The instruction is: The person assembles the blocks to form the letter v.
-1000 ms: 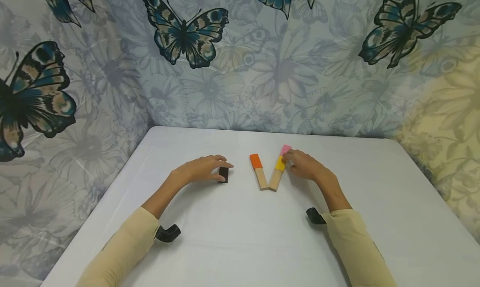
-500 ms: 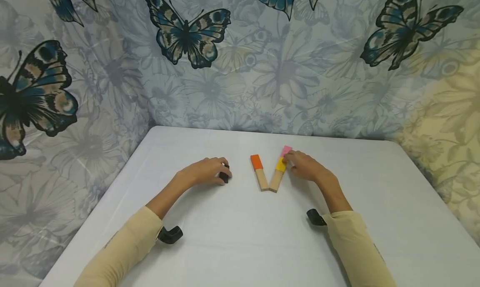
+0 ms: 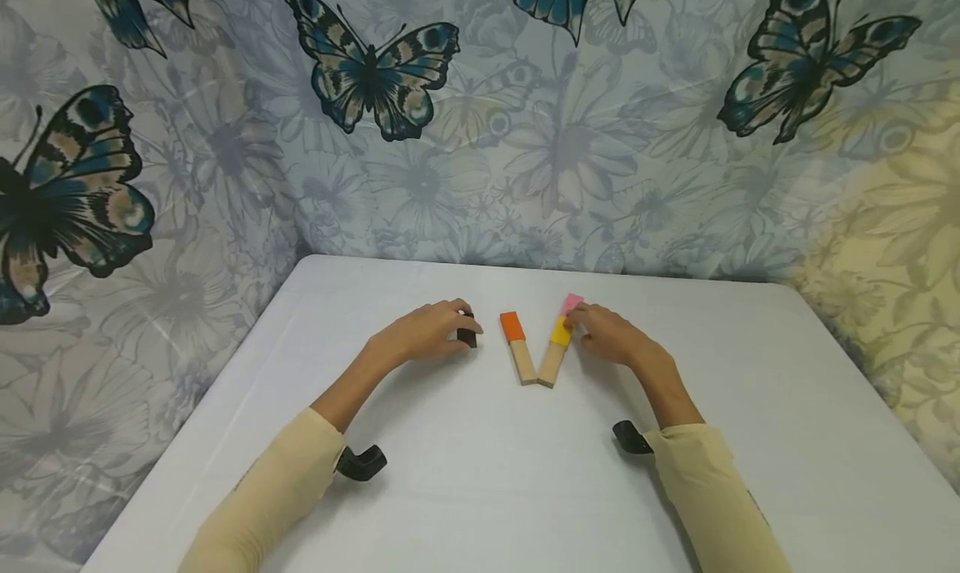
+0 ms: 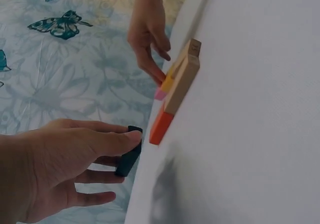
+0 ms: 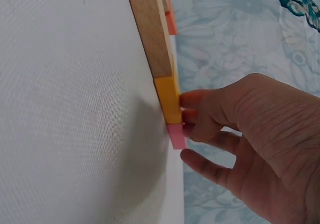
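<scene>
My left hand (image 3: 431, 331) pinches a small dark block (image 3: 468, 331) between thumb and fingers, left of the other blocks. In the left wrist view the dark block (image 4: 129, 151) tilts in the fingertips, with the outer fingers spread. Two plain wooden blocks (image 3: 523, 362) (image 3: 551, 365) form a V with their near ends together. An orange block (image 3: 512, 326) extends the left arm; a yellow block (image 3: 560, 331) and a pink block (image 3: 572, 301) extend the right one. My right hand (image 3: 611, 333) rests its fingertips along the side of the yellow and pink blocks.
A white-covered table (image 3: 480, 473) lies under the blocks. Behind it and to the left hangs cloth (image 3: 465, 198) printed with flowers and butterflies. Black curved pieces (image 3: 362, 463) (image 3: 632, 438) stick out at both sleeve cuffs.
My left hand has closed its fingers round the dark block and brought it to the right and slightly farther back, closer to the orange block. My right hand stays at the yellow and pink blocks.
</scene>
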Motion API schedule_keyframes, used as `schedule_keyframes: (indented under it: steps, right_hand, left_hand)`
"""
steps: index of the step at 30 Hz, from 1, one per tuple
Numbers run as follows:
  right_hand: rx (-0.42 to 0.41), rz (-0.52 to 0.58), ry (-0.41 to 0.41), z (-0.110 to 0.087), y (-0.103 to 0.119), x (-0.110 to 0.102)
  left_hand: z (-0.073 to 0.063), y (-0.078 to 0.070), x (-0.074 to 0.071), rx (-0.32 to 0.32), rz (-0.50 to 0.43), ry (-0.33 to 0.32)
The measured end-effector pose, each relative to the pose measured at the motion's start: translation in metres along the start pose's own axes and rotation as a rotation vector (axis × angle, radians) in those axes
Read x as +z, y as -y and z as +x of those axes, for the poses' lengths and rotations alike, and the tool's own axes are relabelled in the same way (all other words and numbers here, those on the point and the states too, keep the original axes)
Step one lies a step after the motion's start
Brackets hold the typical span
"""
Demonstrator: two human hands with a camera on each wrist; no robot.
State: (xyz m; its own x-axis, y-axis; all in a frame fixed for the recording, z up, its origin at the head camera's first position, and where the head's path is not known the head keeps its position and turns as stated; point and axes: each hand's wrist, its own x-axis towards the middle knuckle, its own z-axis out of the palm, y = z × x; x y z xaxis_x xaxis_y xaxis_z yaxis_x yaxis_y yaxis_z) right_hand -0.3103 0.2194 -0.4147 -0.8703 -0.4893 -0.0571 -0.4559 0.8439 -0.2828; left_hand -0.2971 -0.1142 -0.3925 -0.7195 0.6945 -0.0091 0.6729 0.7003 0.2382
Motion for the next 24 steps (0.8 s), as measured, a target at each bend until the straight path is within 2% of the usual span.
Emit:
schedule_keyframes:
  steps: [7,14,19,24]
  right_hand:
    - [0.0,0.001,-0.001,0.0,0.0,0.0]
    - [0.005,0.01,-0.006,-0.002,-0.001,0.001]
    - [-0.007,0.005,-0.011,-0.003,-0.002,0.001]
    - [0.002,0.007,-0.013,-0.003,-0.003,0.001]
  left_hand:
    - [0.038,-0.006,-0.003,-0.029,-0.048,-0.096]
    - [0.076,0.003,0.014,-0.063,-0.112,-0.115]
    - [0.096,0.011,0.028,-0.073,-0.145,-0.112]
    - [0.106,0.015,0.037,-0.073,-0.139,-0.12]
